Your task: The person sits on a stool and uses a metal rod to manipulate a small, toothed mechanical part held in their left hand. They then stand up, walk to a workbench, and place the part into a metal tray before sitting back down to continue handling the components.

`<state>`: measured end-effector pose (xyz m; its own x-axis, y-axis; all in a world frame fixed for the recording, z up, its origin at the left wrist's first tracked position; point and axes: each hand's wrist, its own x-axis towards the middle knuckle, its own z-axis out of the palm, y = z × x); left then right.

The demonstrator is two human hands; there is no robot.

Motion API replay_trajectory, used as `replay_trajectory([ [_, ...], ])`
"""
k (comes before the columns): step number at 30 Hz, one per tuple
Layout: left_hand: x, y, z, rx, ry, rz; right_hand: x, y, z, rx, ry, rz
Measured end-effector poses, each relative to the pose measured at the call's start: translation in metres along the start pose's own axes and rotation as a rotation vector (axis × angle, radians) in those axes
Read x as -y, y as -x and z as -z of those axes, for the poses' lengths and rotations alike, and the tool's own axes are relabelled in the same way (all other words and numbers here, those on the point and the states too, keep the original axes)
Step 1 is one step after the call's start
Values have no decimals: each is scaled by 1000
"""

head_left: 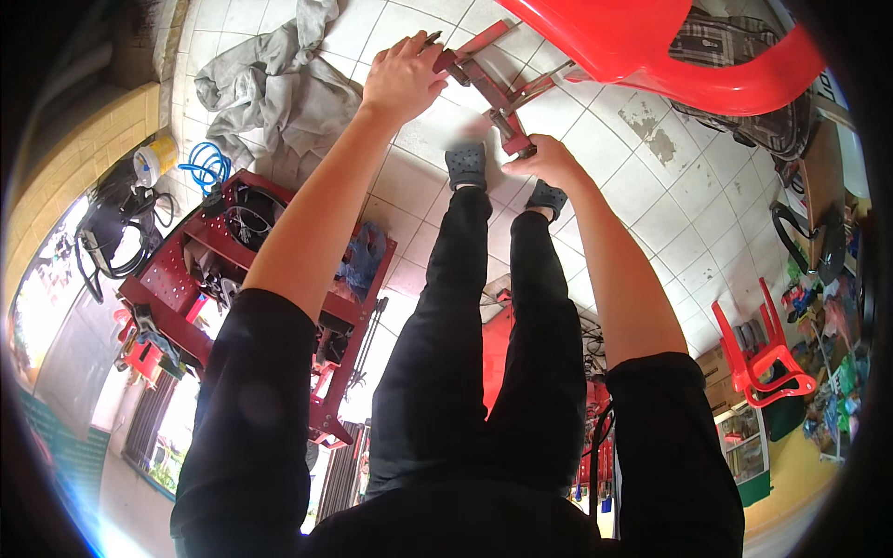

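A red metal stand (486, 86) with jointed bars and dark cylindrical ends lies low over the tiled floor, beyond my feet. My left hand (400, 79) is closed on its left end, fingers bent around a part beside a dark peg. At the stand's nearer right end, my right hand (551, 161) grips another dark cylindrical end, with the fingertips partly hidden. Both my arms reach forward. Just below the bar, one of my dark clogs (465, 166) shows next to a blurred patch.
A red plastic chair (605, 42) overhangs the stand's far right side. Crumpled grey cloth (270, 88) lies left of my left hand. A red tool cart (209, 237) holding cables stands at the left. Another red chair (767, 358) is at the right.
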<state>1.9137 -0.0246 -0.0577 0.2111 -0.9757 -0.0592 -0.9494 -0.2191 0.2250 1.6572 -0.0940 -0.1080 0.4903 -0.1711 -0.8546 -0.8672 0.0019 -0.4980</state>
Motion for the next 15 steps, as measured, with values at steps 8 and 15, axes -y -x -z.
replay_trajectory([
  [8,10,-7,1,157,5,-23,21,29,-53,-716,350,4],
  [15,13,-4,-9,59,43,-23,25,85,-104,-566,217,649],
])
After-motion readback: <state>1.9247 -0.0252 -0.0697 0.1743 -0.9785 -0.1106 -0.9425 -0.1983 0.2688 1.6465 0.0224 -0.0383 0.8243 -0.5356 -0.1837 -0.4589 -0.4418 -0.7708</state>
